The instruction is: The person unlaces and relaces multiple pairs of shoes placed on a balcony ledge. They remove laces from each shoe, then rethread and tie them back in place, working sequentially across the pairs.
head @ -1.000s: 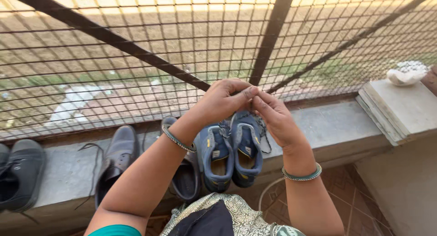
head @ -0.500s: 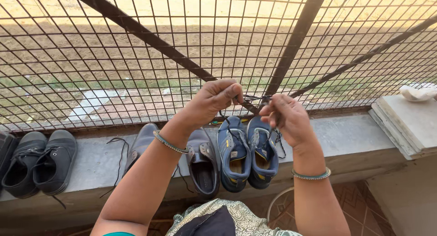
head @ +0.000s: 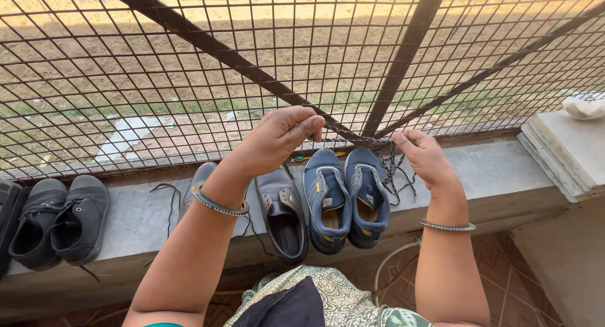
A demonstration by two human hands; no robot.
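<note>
Beyond the wire mesh grille [head: 189,81], I see a dark shoelace [head: 353,138] stretched level between my pinching left hand [head: 277,138] and right hand [head: 425,153], above the blue sneakers [head: 346,194].

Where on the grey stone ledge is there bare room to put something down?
The grey stone ledge is bare between the blue sneakers and the pale stacked slabs, beyond the right hand. A smaller gap separates the black canvas shoes from the grey leather shoes. The middle is crowded.
</note>
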